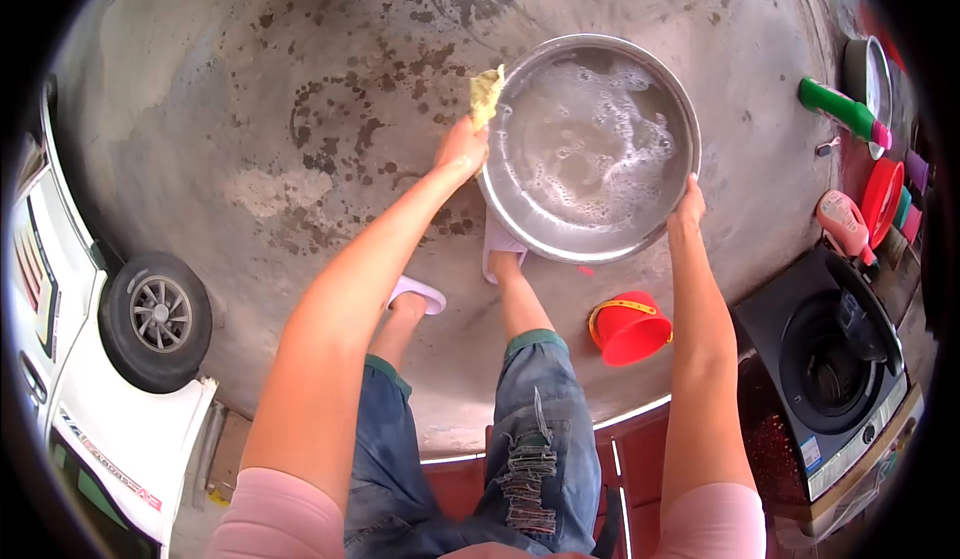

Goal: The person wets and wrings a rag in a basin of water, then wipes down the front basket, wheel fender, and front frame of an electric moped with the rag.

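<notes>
A large round metal basin [592, 147] with soapy water and foam in it is held out in front of me, above my feet. My left hand [464, 146] is closed around a yellow cloth [486, 96] and touches the basin's left rim. The cloth sticks up from the fingers. On the basin's lower right rim, my right hand [688, 207] grips the edge, with its fingers partly hidden under the metal.
A red bucket [630, 329] with a yellow handle stands near my right leg. A washing machine [825, 359], green bottle [845, 111], pink bottle [843, 223] and red basin [881, 200] are at the right. A white vehicle [130, 409] and a wheel [158, 315] are at the left.
</notes>
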`<action>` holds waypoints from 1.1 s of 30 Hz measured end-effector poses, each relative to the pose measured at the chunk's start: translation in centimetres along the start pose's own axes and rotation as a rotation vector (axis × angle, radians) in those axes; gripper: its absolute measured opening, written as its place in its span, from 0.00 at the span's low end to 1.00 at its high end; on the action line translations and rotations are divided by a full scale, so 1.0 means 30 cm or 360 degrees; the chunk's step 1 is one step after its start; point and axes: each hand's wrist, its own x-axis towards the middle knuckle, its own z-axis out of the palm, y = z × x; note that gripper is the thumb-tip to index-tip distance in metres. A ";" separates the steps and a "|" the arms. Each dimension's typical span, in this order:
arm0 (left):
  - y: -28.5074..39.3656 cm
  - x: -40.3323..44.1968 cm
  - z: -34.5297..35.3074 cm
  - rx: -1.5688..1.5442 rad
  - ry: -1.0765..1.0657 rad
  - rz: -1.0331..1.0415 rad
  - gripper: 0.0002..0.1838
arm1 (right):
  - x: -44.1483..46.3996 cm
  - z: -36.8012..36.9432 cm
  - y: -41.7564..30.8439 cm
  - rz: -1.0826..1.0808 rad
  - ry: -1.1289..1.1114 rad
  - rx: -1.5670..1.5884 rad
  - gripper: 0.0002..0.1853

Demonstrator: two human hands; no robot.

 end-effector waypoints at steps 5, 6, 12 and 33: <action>0.155 0.062 0.144 0.0178 -0.0094 0.0072 0.19 | 0.170 -0.156 0.012 -0.0062 0.0012 0.0156 0.21; 0.173 0.074 0.172 0.0197 -0.0085 0.0120 0.19 | 0.190 -0.177 0.010 -0.0079 -0.0037 0.0196 0.21; 0.169 0.113 0.232 0.0151 -0.0130 0.0215 0.16 | 0.216 -0.227 0.038 0.0083 0.0111 0.0201 0.21; -0.550 -1.939 -0.914 0.0503 -0.0761 -0.0268 0.22 | -2.125 -0.133 -0.293 -0.0408 -0.1888 -0.3119 0.20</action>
